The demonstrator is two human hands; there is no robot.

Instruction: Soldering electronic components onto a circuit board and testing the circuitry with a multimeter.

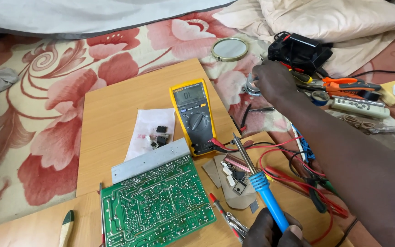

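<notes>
Nearest us, our left hand [270,231] grips the blue-handled soldering iron [258,183], tip raised above the green printed circuit board [157,206] by the yellow multimeter [193,114], while our right hand [273,80] reaches onto a small round metal tin [251,86], fingers hidden, grip unclear.

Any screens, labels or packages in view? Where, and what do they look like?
Multimeter: yellow-cased, on the wooden board, grey rectangular screen lit, round dial below.
Plastic bag: small, clear-white, left of the multimeter, dark components on it.
Remote control: pale, oblong, far right on the bedding.
</notes>
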